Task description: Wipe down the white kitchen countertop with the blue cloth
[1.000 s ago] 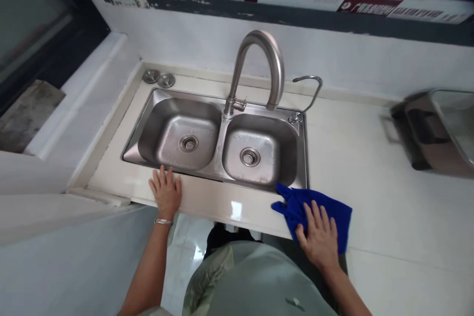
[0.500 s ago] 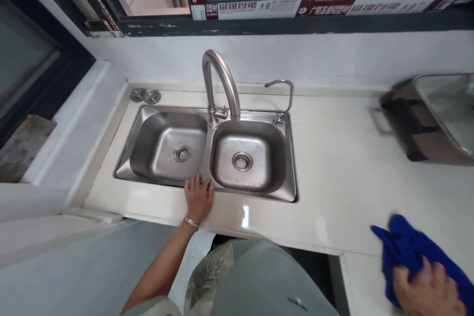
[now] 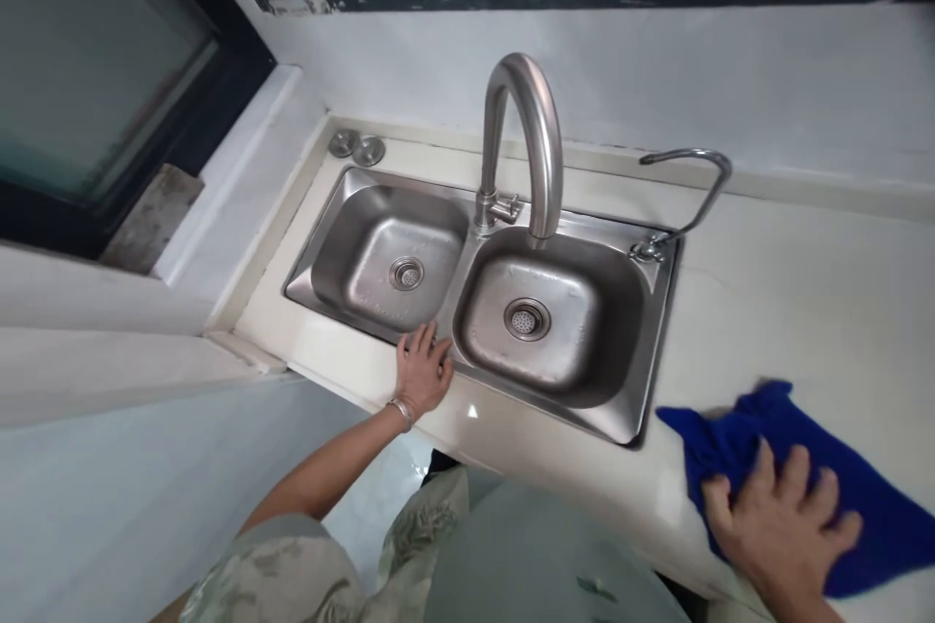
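R hand (image 3: 783, 518) on rumpled cloth (image 3: 873, 511), L hand (image 3: 424, 375) @ s/steel sink (image 3: 615, 422).

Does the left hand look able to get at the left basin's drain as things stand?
Probably yes: the left hand rests at the front edge of the sink, near the left basin, and nothing visible blocks the way to the drain.
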The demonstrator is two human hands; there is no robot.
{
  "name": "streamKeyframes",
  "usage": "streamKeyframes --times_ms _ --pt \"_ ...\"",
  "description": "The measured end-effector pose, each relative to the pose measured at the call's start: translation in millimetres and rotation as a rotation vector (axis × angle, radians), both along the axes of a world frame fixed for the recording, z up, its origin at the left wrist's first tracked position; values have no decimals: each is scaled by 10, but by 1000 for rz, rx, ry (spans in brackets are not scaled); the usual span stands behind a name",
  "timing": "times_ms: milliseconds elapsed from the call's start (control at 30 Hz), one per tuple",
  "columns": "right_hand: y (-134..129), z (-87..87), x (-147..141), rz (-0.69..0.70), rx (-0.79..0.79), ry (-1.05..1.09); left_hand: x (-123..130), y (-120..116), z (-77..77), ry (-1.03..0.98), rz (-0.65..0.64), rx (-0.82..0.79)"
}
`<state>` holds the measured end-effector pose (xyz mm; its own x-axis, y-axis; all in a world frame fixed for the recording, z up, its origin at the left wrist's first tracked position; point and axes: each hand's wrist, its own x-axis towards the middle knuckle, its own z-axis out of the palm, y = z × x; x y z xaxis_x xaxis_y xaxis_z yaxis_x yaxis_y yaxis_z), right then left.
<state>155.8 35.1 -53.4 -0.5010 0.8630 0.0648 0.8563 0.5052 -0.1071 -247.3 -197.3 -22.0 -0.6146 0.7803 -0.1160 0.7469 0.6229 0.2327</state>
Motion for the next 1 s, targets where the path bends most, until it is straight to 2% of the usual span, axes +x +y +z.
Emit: streamKeyframes --times_ms 100,200,333,467,633,733,800,900,1000 --pt "543 61 -435 41 13 30 8 14 46 -13 -8 2" --pt "1013 143 -728 82 16 -20 -9 39 37 -21 0 11" --pt "1504 178 -968 101 29 -90 -44 76 22 18 -31 -20" --pt "1940 102 -1156 74 40 -97 -78 69 21 65 -68 5" --pt "2439 70 -1417 -34 24 -75 -204 7 -143 180 -65 14" --pt "2560 113 -1528 -94 -12 -36 -270 -14 -211 224 -63 -13" --pt "2524 143 -1569 -100 -31 -11 -287 -16 -215 246 -50 -23" --pt "2322 187 -1579 -94 -32 12 -287 -6 -196 254 -37 -18" --pt "1981 242 -1525 -74 -43 17 -297 0 -204 254 -37 18"
